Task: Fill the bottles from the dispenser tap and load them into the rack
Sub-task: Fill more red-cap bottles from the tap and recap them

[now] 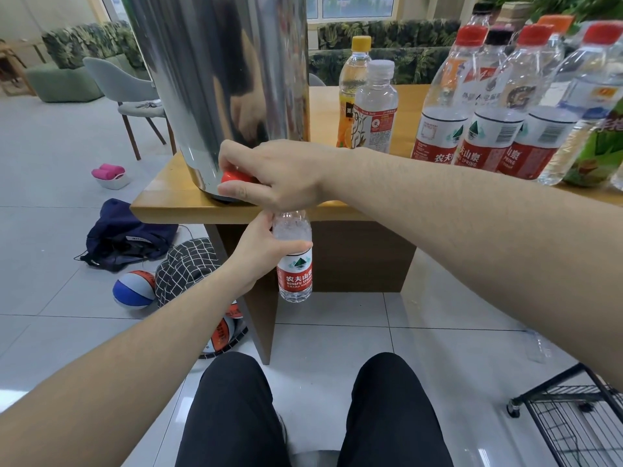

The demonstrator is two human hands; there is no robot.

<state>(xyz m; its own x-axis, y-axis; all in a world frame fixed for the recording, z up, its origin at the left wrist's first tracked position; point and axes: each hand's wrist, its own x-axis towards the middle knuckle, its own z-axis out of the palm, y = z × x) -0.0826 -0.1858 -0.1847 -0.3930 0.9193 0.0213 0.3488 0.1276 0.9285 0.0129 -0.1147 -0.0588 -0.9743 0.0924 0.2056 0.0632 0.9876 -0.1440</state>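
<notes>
The left arm reaches up from 7 o'clock; the left hand (258, 251) wraps the upper body of 1 clear bottle (294, 261), upright just below the table edge (175, 205). The right arm crosses from 3 o'clock; the right hand (279, 175) pinches the red tap handle (234, 176) on the steel dispenser (219, 79). Capped bottles (488, 106) stand at 2 o'clock; the black wire rack (573, 423) sits at 4 o'clock.

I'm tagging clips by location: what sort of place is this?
Probably an indoor lounge or break area: leaf-patterned sofas, a grey upholstered chair on pale tiled floor, and balls lying around.
</notes>
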